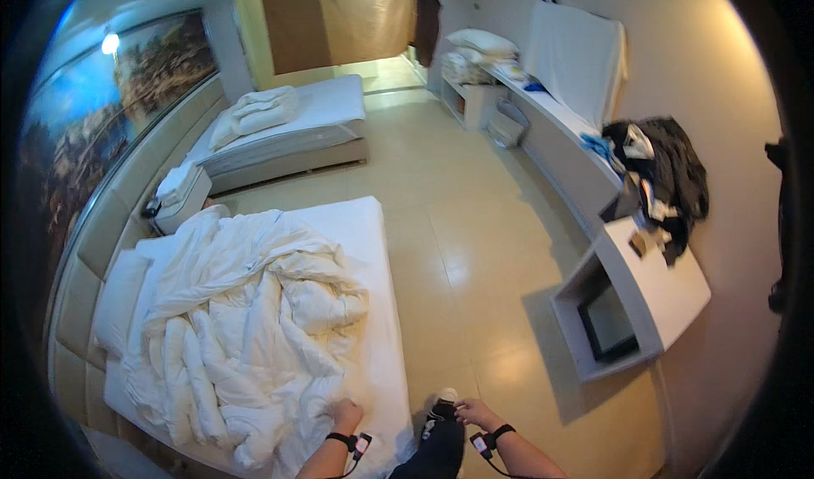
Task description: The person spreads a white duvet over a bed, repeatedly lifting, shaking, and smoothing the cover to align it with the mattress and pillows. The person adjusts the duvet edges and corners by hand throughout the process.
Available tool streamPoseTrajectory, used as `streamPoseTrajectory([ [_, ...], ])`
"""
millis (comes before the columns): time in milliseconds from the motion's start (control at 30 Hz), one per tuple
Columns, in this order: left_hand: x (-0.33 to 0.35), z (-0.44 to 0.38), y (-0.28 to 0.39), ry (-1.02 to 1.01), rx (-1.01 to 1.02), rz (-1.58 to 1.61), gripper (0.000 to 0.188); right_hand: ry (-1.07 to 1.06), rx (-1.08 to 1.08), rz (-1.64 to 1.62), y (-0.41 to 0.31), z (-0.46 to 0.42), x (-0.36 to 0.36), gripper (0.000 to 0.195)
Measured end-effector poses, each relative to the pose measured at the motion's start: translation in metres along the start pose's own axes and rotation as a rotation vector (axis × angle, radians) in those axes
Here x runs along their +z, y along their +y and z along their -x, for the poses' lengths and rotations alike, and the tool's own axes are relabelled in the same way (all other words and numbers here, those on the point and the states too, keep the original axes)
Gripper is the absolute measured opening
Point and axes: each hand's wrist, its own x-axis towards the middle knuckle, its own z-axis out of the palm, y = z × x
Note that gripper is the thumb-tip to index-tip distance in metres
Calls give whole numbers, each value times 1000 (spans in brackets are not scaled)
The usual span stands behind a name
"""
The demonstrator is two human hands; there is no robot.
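Note:
A rumpled white duvet (254,326) lies heaped over the near bed, on a white fitted sheet (383,352). My left hand (348,413), curled like a fist, is at the duvet's lower right edge. Whether any cloth is in its fingers cannot be made out. My right hand (477,413) hangs above the floor beside the bed, fingers loosely bent and apart, with nothing visible in it. Below it show my dark shoe (439,409) and trouser leg (435,450). A white pillow (121,301) rests against the padded headboard (79,326).
A second bed (331,104) with folded bedding stands farther off, past a nightstand (184,202) holding white linen. Along the right wall runs a narrow desk (563,113) with dark clothes (668,167) piled at its near end, beside a white open-fronted cabinet (668,301). A tiled floor (445,244) lies between.

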Motion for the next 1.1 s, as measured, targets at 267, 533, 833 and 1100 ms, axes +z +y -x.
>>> streamPoseTrajectory([
  [267, -52, -306, 85, 653, -107, 380, 52, 109, 154, 266, -100, -131, -112, 36],
  [533, -93, -487, 94, 807, -690, 603, 86, 87, 271, 403, -226, -233, -130, 38],
  [833, -112, -409, 132, 151, -263, 1042, 44, -277, 88, 235, -386, -378, -24, 57],
  [1100, -143, -279, 184, 6, -103, 964, 37, -769, -119, 409, -542, -389, 148, 72],
])
